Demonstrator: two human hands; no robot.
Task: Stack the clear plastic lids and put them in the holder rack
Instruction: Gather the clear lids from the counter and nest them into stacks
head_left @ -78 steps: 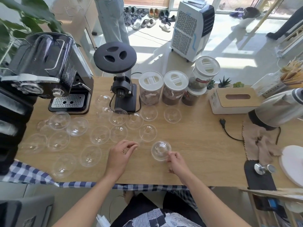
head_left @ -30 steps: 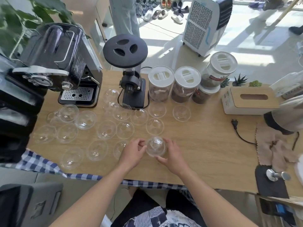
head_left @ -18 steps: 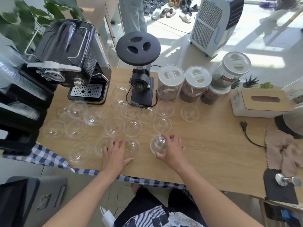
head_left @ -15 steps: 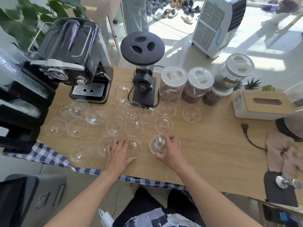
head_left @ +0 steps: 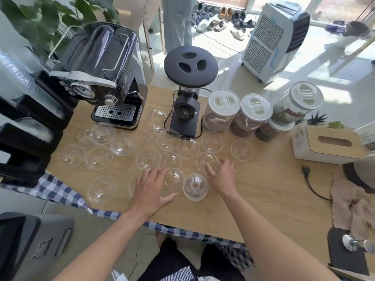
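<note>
Several clear dome lids lie scattered on the wooden table (head_left: 263, 199). A small stack of lids (head_left: 195, 186) stands near the front edge, between my hands, and neither hand touches it. My left hand (head_left: 151, 191) lies flat with spread fingers, partly over a single lid (head_left: 174, 178) and another lid at its left. My right hand (head_left: 222, 175) is open above the table, its fingertips at the near rim of a lid (head_left: 206, 161). The black holder rack (head_left: 30, 136) stands at the far left with clear plastic in its slots.
Behind the lids stand an espresso machine (head_left: 105, 82), a black grinder (head_left: 187, 98) and three white-capped jars (head_left: 221, 110). To the right are a tissue box (head_left: 328, 145), a power plug and cord (head_left: 310, 179) and a beige cloth (head_left: 353, 205). A checked cloth (head_left: 58, 191) hangs over the front edge.
My right hand has let go of the lid stack and moved back and to the right, toward another lid. My left hand has stayed over the lids at the front.
</note>
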